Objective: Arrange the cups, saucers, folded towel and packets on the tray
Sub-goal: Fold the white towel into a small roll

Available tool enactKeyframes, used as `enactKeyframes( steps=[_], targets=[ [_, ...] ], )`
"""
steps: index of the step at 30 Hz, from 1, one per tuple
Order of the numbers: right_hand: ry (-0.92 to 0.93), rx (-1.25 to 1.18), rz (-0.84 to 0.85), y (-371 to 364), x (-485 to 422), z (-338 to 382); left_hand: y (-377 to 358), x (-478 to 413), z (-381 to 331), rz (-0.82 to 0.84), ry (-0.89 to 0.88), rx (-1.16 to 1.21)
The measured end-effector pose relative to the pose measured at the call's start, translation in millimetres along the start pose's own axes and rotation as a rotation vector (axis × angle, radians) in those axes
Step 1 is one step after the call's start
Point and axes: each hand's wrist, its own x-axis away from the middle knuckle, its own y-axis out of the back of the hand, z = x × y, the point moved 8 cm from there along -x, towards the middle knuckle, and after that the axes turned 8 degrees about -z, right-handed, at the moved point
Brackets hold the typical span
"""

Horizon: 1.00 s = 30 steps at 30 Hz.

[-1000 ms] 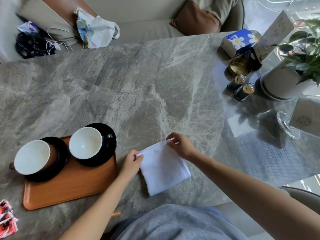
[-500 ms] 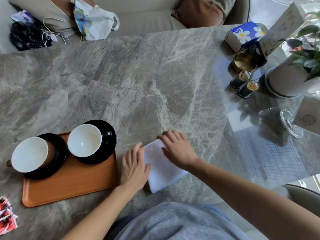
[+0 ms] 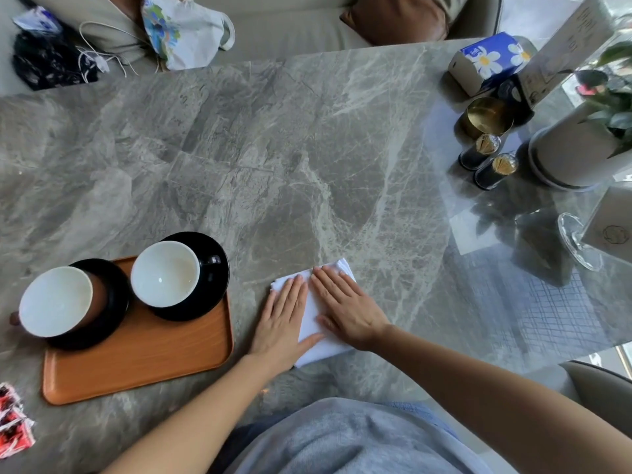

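A white folded towel [image 3: 313, 318] lies on the marble table just right of the orange tray [image 3: 143, 364]. My left hand [image 3: 282, 325] and my right hand [image 3: 345, 307] both rest flat on the towel, fingers stretched out, pressing it down. On the tray's far half stand two white cups, one [image 3: 54, 301] at the left and one [image 3: 165, 273] to its right, each on a black saucer [image 3: 213, 278]. Red packets [image 3: 12, 422] lie on the table at the lower left, off the tray.
At the far right stand a potted plant [image 3: 578, 148], two dark toothpick jars [image 3: 487, 160], a brass cup [image 3: 485, 116], a tissue pack [image 3: 489, 61] and a glass stand [image 3: 578, 241]. Bags and cables lie on the sofa beyond the table.
My hands went from pinching the towel's corners to lying flat on top of it, side by side. The towel now looks narrower.
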Motion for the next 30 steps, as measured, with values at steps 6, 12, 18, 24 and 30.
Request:
enactKeyframes(
  steps=[6,12,18,24,30],
  targets=[
    [-0.157,-0.017,-0.02,-2,-5,-18,-8,-38,15,0.083,-0.073,0.025],
    [-0.177,-0.014,-0.032,-6,-5,-21,-16,-39,17,0.095,-0.082,0.006],
    [-0.184,0.004,0.002,-10,-6,-24,-13,-40,17,0.074,-0.074,0.006],
    [-0.159,-0.126,-0.004,7,-10,-21,6,-37,10,0.057,-0.076,0.0],
    [-0.096,-0.186,-0.155,47,21,-23,44,2,-26,-0.233,-0.351,0.136]
  ],
)
